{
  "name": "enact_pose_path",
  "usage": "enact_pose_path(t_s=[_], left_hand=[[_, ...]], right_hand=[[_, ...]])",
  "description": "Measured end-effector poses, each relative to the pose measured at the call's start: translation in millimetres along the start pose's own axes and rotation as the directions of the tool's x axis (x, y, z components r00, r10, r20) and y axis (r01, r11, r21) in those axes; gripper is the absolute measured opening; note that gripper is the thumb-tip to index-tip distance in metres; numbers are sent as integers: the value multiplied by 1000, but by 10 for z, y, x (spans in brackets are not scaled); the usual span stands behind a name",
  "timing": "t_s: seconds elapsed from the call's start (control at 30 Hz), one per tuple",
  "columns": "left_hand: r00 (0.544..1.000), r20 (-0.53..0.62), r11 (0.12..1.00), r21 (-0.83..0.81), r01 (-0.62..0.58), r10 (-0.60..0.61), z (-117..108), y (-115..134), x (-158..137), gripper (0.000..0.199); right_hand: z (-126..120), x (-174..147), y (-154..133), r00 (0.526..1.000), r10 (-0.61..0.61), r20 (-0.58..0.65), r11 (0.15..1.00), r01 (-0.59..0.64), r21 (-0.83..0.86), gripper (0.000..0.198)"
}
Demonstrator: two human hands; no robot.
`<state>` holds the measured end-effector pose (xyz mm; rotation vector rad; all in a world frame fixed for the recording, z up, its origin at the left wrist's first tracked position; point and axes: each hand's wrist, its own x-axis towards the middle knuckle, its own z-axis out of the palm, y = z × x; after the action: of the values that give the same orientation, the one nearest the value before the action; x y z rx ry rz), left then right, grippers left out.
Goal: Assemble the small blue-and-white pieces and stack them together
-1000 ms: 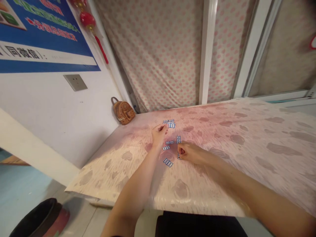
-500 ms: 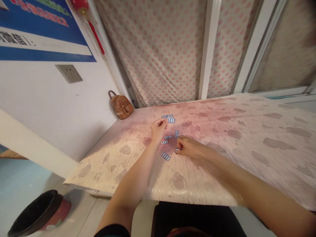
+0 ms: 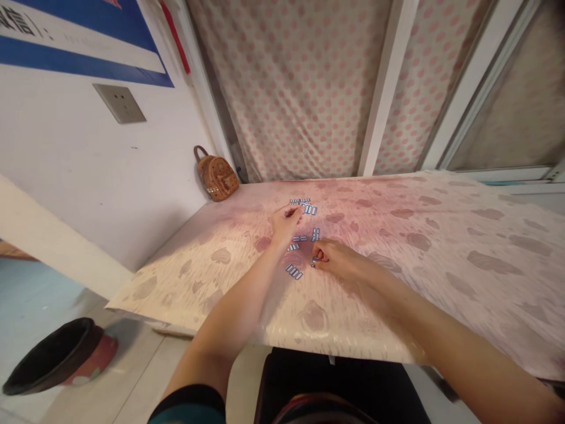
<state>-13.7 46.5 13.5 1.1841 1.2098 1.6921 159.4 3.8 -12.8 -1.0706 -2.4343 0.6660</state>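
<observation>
The left hand pinches [image 3: 286, 221] a flat, blue-and-white striped rectangle [image 3: 311, 209] at its edge; a loose pinch could drop it onto the overlapping striped cluster [image 3: 298, 201] behind. The right hand [image 3: 318, 254] curls over a partly hidden striped piece [image 3: 313, 261] on the pink-and-cream patterned tablecloth [image 3: 353, 321]; I cannot tell whether it grips. Its knuckles could nudge the blue-edged striped piece [image 3: 315, 234] just beyond.

Pieces [image 3: 294, 271] on the table [image 3: 450, 235], one apparently against the right hand [image 3: 332, 257]

More of the left sleeve [image 3: 189, 405] in view now, less of the blue poster [image 3: 88, 44].
</observation>
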Motion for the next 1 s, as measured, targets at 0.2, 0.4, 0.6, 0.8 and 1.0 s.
enact_pose_path(t_s=[0.2,0.4,0.6,0.8,1.0], left_hand=[[1000,12,1000,22,-4,4,9,26,-27,15],[999,37,1000,19,-22,21,25,17,-57,14],[998,46,999,12,-30,30,54,-22,-105,14],[994,80,995,52,-81,76,169,-50,-223,11],[985,61,976,140,-169,162,278,-73,-329,8]], right_hand=[[-13,3,-14,999,-33,5,999,33,-25,17],[11,10,12,999,-46,-5,999,46,-7,16],[-102,98,103,948,72,-311,974,0,228,8],[-212,149,149,906,184,-381,816,76,574,27],[-221,104,42,891,244,-384,739,86,669,37]])
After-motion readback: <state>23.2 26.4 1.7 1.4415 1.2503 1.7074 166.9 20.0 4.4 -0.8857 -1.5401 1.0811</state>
